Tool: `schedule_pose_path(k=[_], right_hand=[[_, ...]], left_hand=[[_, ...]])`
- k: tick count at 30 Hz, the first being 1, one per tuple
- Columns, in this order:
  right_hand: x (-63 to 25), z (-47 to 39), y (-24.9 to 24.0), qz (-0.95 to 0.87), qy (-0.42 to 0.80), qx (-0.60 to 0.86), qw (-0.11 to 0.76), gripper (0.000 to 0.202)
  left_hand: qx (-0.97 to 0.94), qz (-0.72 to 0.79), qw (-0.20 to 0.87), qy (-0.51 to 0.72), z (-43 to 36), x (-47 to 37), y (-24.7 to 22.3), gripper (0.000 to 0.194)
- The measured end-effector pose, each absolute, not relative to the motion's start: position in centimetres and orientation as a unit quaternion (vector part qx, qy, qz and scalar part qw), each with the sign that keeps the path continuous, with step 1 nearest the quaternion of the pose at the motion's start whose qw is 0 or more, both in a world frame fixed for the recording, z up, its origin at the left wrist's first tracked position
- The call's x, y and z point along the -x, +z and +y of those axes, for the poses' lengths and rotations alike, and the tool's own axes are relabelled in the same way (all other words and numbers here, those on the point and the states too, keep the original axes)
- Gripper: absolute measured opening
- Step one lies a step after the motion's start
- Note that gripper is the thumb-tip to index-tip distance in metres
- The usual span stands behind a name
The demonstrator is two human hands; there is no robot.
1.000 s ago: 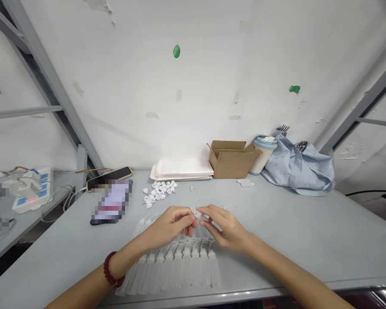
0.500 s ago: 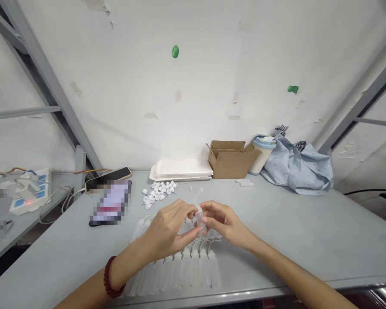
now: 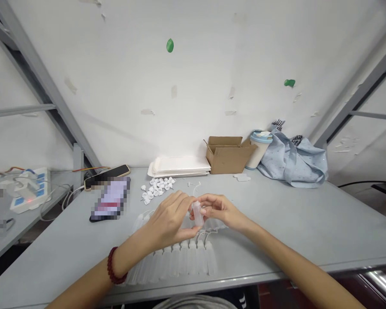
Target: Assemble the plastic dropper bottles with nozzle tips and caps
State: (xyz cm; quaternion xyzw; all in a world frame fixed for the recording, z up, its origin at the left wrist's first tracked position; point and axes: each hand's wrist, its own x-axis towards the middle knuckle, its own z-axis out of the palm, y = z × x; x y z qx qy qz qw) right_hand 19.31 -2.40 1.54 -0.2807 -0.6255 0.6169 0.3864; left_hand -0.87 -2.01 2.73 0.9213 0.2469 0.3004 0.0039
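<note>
One small translucent bottle in both hands, rows of others laid out on the tabletop (image 3: 276, 227).
The left hand (image 3: 172, 219) spanned the translucent bottle (image 3: 197, 214) from top to base, thumb low, while the right hand (image 3: 227, 212) pinched its side; it was tilted slightly above the back row of bottles (image 3: 138, 221). The front row of bottles (image 3: 185, 259), with thin loops at their necks, looked finished; this one seemed midway. The loose white caps (image 3: 156, 189) beyond suggested work left, though how much could not be told.
</note>
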Motion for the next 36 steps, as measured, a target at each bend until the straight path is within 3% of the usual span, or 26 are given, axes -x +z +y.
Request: schedule_pose_path(k=[3,8,15,26,36], right_hand=[[-20.8,-1.3,1.5,-0.649,0.563,0.331,0.391,0.014],[-23.4,1.0,1.1,-0.624,0.47,0.411,0.47,0.018],[-23.8,1.6,0.8,-0.615,0.428,0.448,0.488,0.017],[-23.5,1.0,1.3,-0.636,0.399,0.464,0.471,0.02],[-23.9,1.5,0.9,-0.653,0.368,0.472,0.464,0.021]], left_hand=[[-0.934,0.253,0.049,0.249,-2.8,0.2,3.1,0.029],[-0.952,0.209,0.161,0.152,-5.1,-1.6,3.1,0.039],[-0.944,0.246,0.213,0.054,-6.5,-3.6,2.6,0.046],[-0.959,0.262,0.095,0.054,-5.7,-4.2,0.9,0.042],[-0.96,0.264,0.074,0.055,-6.0,-4.0,1.1,0.04]])
